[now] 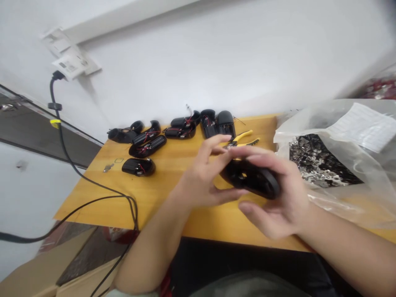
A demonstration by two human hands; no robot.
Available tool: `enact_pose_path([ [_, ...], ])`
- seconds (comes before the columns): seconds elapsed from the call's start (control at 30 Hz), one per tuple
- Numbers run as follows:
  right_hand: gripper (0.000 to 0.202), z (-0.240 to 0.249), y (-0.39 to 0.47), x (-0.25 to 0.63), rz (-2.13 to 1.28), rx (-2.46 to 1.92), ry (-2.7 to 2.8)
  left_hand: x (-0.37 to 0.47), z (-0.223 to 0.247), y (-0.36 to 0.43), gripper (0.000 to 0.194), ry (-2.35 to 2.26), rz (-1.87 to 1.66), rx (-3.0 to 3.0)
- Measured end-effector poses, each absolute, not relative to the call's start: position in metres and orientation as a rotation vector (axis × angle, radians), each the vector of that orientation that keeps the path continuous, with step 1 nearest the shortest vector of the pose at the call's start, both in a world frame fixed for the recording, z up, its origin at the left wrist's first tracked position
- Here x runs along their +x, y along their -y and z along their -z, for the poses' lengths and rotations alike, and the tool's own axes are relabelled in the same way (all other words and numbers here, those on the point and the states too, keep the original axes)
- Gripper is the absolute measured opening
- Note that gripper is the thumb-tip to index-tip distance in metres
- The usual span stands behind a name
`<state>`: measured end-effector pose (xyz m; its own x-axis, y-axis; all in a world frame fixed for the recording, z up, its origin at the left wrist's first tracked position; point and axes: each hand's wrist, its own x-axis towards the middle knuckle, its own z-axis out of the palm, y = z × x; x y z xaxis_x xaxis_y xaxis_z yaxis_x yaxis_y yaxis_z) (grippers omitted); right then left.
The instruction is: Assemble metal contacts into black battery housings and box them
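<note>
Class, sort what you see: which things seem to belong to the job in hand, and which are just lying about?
Likely belong:
black casing, between left hand and right hand
similar wired casings
perhaps yellow-handled tool
perhaps bagged metal pieces

Likely just lying about:
black cable
cardboard
small metal bits, use unclear

White wall — pale trunking slanting along top, socket at upper left; yellow wooden table against wall.

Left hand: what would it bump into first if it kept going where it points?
Probably the black casing in the right hand; the left hand looks right up against it, though depth is unclear.
</note>
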<state>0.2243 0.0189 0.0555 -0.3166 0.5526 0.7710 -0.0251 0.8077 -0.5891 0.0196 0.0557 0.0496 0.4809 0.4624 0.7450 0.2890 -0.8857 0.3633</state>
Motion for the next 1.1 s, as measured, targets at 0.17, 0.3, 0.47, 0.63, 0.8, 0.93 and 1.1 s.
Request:
enact_pose_path([
  [0.17, 0.041, -0.06, -0.018, 0.229, -0.799, -0.587, 1.599, 0.016, -0.05, -0.057, 0.084, -0.671, -1.36, 2.358],
  [0.3, 0.016, -0.067, -0.025, 0.229, -0.781, -0.721, 1.702, 0.016, -0.051, -0.055, 0.086, -0.573, -1.274, 2.245],
  [0.47, 0.024, -0.069, -0.033, 0.227, -0.988, -0.781, 1.675, 0.017, -0.046, -0.056, 0.085, -0.518, -1.147, 2.091],
  [0.63, 0.04, -0.071, -0.039, 0.232, -1.197, -0.803, 1.763, 0.013, -0.044, -0.063, 0.087, -0.47, -1.09, 2.126],
  [0.8, 0.048, -0.067, -0.044, 0.233, -1.444, -0.785, 1.714, 0.012, -0.045, -0.064, 0.086, -0.47, -1.002, 2.062],
  [0.93, 0.046, -0.067, -0.043, 0.231, -1.477, -0.799, 1.683, 0.011, -0.046, -0.059, 0.081, -0.557, -0.884, 1.846],
  [1.1, 0.043, -0.073, -0.043, 0.235, -1.526, -0.791, 1.749, 0.009, -0.05, -0.06, 0.077, -0.594, -0.888, 1.896],
])
